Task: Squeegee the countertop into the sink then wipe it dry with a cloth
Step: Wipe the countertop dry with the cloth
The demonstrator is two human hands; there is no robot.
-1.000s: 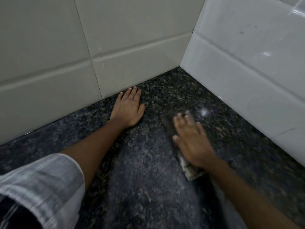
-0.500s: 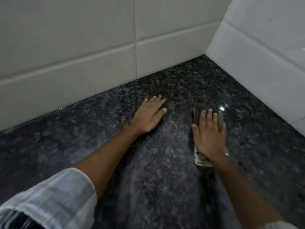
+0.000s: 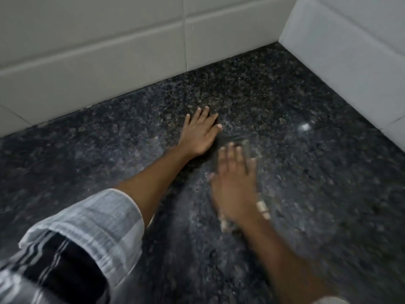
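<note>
Stretching across the whole view is one dark speckled granite countertop (image 3: 295, 119), boxed in at the far corner by two tiled walls, the beige wall (image 3: 109, 51) ahead and the white wall (image 3: 350, 51) on the right. No sink in sight, no squeegee either, so by my read this is the second step, the drying wipe. Two bare forearms reach in, one rolled striped sleeve (image 3: 92, 218) on the left arm. Left hand (image 3: 198, 133) is open and planted flat on the stone, fingers spread, holding nothing, just bracing. Right hand (image 3: 235, 185) sits just beside it, nearer the camera, blurred with speed, palm down and fingers extended, pressing on one cloth (image 3: 260, 206); only pale slivers of it peek out at the heel of the hand and a dark edge past the fingertips, so its full shape is anyone's guess. One bright glint (image 3: 305, 127) shines on the stone toward the right wall. Next move, I'd say, calls for firm flat pressure and overlapping strokes carried into that back corner, where the stone meets both walls.
</note>
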